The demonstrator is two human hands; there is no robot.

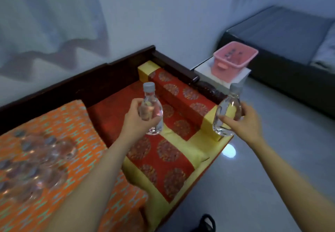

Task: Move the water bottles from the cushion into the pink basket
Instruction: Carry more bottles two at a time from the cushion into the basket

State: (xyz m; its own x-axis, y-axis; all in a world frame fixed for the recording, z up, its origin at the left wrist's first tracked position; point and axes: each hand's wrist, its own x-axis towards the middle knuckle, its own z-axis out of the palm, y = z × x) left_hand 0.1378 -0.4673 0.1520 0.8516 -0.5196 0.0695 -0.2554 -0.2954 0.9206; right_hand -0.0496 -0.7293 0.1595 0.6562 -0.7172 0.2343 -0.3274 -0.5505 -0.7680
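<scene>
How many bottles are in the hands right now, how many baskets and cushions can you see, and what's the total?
Bottles in hand: 2, one in the left hand and one in the right hand
Pink basket: 1
Orange cushion: 1
Red and yellow cushions: 2
Total: 6
More bottles lie blurred on the orange cushion, too unclear to count.

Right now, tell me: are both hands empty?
No: the left hand and the right hand each hold a bottle upright.

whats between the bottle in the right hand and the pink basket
In the head view, only the near part of the white stand separates the bottle in the right hand from the pink basket.
</scene>
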